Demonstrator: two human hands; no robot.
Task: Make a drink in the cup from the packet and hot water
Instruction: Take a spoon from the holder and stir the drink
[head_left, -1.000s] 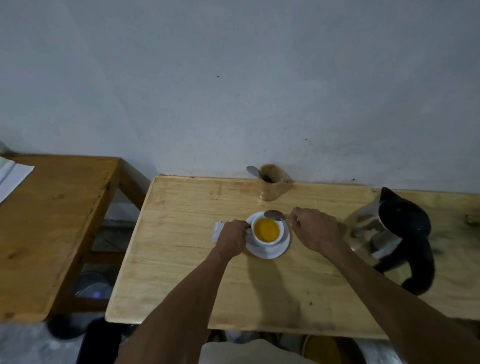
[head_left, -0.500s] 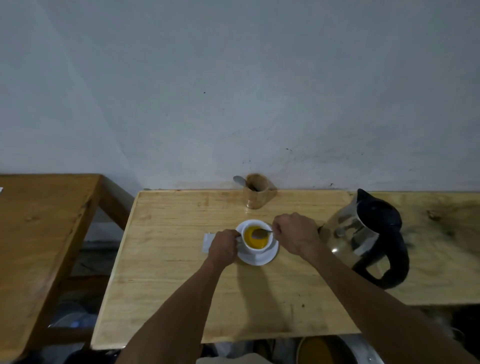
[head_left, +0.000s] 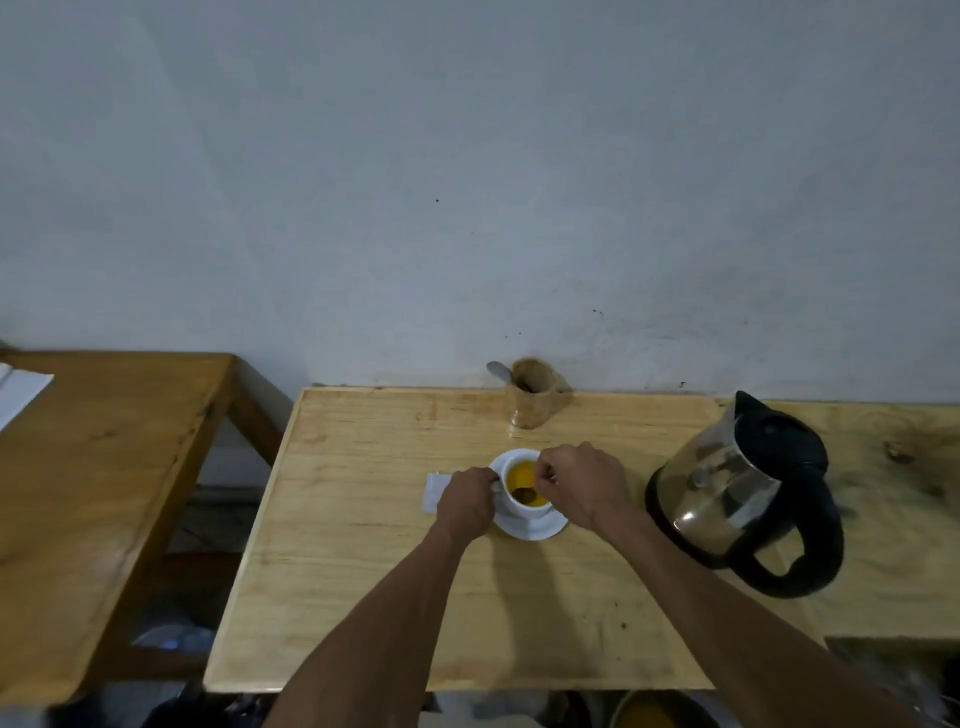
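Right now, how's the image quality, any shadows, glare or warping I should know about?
Head view: dim, soft light; the forearms cast a shadow on the table below the cup; bright glare patches on the kettle; wide-angle bending at the edges; overall slightly soft focus.

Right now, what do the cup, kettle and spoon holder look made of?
Cup: glossy white, probably glazed ceramic, matching its saucer.
Kettle: mirror-bright body, likely polished steel; matte black lid and handle, probably plastic.
Spoon holder: tan with mottled grain, possibly wood or bamboo.

One cup (head_left: 525, 506), one saucer (head_left: 530, 529), one kettle (head_left: 737, 493), two spoons (head_left: 522, 493) (one in holder (head_left: 532, 400)), two tables (head_left: 363, 545).
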